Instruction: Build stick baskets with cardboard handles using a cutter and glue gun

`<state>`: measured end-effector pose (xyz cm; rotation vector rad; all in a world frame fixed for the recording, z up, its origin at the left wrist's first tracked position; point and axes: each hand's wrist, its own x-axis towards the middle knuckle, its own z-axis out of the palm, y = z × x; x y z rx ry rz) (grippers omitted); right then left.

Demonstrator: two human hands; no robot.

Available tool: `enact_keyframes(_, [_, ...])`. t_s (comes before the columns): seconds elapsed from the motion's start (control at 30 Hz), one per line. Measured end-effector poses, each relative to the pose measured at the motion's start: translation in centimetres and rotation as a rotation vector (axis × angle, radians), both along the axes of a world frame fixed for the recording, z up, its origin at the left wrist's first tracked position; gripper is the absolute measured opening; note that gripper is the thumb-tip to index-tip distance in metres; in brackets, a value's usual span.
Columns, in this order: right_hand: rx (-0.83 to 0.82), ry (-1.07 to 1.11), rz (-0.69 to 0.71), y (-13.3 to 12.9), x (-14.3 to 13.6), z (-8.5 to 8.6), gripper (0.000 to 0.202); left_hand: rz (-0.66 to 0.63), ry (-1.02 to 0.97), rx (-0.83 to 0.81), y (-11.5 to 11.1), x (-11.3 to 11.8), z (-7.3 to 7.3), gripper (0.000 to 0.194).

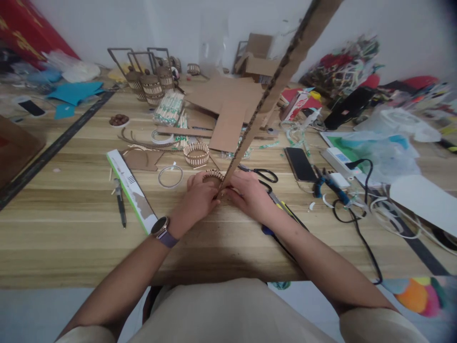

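Observation:
My left hand (200,193) is closed around a small round basket (213,177) of cardboard edged with short wooden sticks. Beside it, my right hand (250,190) pinches the low end of a long cardboard strip (262,102), which meets the basket's side and rises steeply up and to the right. The fingers of both hands nearly touch where strip and basket meet, and they hide most of the basket. Just behind stands a second stick-sided ring basket (196,155). A clear tape roll (170,176) lies left of my left hand.
Scissors (266,176) and a yellow-black cutter (291,214) lie by my right forearm. A phone (300,164), blue-handled pliers (332,188) and cables are further right. A long white-green box (132,190) and a pen (120,205) lie left. Cardboard sheets (228,102) and several finished lidded baskets (152,88) stand behind.

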<state>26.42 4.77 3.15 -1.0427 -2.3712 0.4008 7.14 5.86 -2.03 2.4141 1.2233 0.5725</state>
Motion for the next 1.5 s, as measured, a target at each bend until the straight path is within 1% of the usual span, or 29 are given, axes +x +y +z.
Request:
enact_keyframes(0.13, [0.01, 0.005, 0.0, 0.1, 0.0, -0.3, 0.011, 0.014, 0.109, 0.016, 0.0, 0.1, 0.3, 0.007])
enact_keyframes(0.27, [0.032, 0.003, -0.023, 0.0, 0.0, -0.7, 0.012, 0.046, 0.094, 0.025, -0.2, 0.3, 0.6, 0.006])
enact_keyframes(0.4, [0.026, -0.013, -0.029, 0.1, -0.1, -0.9, 0.012, 0.075, 0.09, 0.009, -0.6, 0.5, 0.8, 0.013])
enact_keyframes(0.63, [0.035, 0.018, -0.022, 0.3, -0.3, -0.9, 0.009, 0.123, 0.167, 0.021, -0.7, 0.6, 1.4, 0.017])
enact_keyframes(0.87, [0.034, -0.001, -0.044, 0.7, -0.8, -1.2, 0.012, 0.132, 0.154, 0.032, -0.4, 0.6, 1.4, 0.011])
enact_keyframes(0.97, [0.027, 0.014, -0.045, 0.5, -0.8, -1.2, 0.008, 0.119, 0.144, 0.039, -0.4, 0.3, 1.6, 0.01])
enact_keyframes(1.03, [0.024, 0.043, -0.046, 0.3, -0.6, -1.1, 0.005, 0.099, 0.149, 0.037, -0.5, 0.1, 1.7, 0.011])
enact_keyframes(1.2, [0.008, 0.076, -0.096, -0.8, 1.0, -1.1, 0.01, 0.077, 0.213, 0.0, -0.6, -1.0, 2.2, 0.011])
enact_keyframes(1.3, [0.004, 0.067, -0.114, -1.7, 1.8, -1.2, 0.01, 0.076, 0.261, -0.024, -0.4, -1.5, 2.4, 0.017])
enact_keyframes(1.43, [0.013, 0.074, -0.12, -3.1, 2.4, -1.1, 0.009, 0.053, 0.291, -0.043, -0.1, -1.8, 2.6, 0.025])
enact_keyframes(1.5, [0.002, 0.089, -0.123, -3.8, 2.5, -1.0, 0.009, 0.036, 0.3, -0.04, 0.0, -1.8, 2.5, 0.022])
